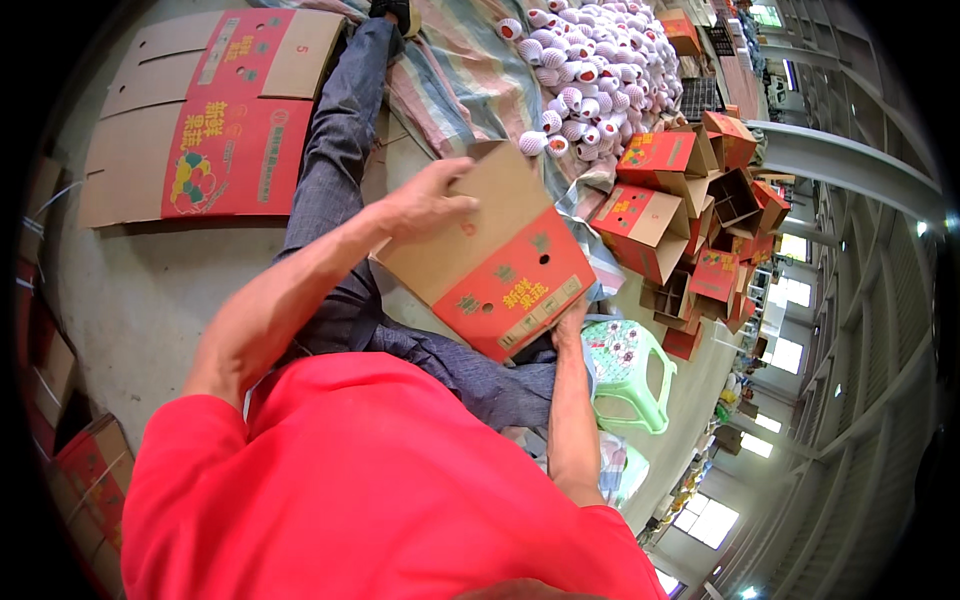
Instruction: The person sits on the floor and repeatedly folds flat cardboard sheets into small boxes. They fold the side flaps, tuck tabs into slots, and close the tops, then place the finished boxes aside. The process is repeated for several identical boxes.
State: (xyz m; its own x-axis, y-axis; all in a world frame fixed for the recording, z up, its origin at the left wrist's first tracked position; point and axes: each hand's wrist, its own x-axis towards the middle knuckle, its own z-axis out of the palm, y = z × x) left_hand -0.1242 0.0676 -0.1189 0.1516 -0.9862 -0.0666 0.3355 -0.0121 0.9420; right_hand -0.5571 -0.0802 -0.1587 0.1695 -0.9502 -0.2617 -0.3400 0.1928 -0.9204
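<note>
A red-and-brown cardboard box (515,275) sits tilted over my lap, its plain brown flap turned up toward the far left. My left hand (432,203) lies at the edge of that flap, thumb on the brown inside and fingers reaching along its far side. At the near right corner, my right hand (572,325) grips the box from beneath; its fingertips are partly hidden by the cardboard. The red printed side, with two round holes, faces up.
Flattened cartons (235,130) lie on the floor at the left. Far ahead is a heap of fruit in white foam nets (600,75) on a striped sheet (450,80). Folded-up boxes (665,215) pile at the right, near a green plastic stool (625,365). Strapped cartons (95,470) stand behind left.
</note>
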